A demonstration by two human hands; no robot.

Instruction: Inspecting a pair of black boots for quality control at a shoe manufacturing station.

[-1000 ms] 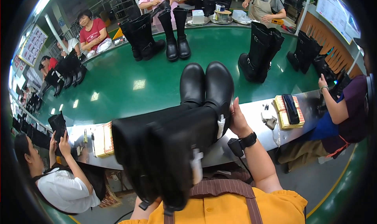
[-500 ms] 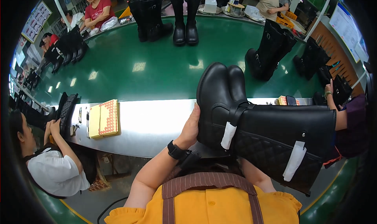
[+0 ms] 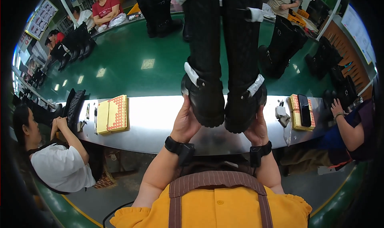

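Observation:
I hold a pair of tall black quilted boots (image 3: 224, 60) upright over the shiny metal counter (image 3: 156, 120), toes pointing toward me. My left hand (image 3: 185, 122) cups the toe of the left boot from below and the side. My right hand (image 3: 256, 128) supports the toe of the right boot. White tags hang at the ankles and near the tops of the shafts. Both wrists wear black bands.
A yellow pad of red dot stickers (image 3: 113, 113) lies on the counter to the left; another pad with a phone (image 3: 301, 110) lies to the right. Seated people work at both sides. Behind runs a green conveyor (image 3: 132, 64) carrying more black boots (image 3: 280, 48).
The boots lay on their sides with the shafts pointing right; now they stand upright, shafts away from me, and both hands sit under the toes.

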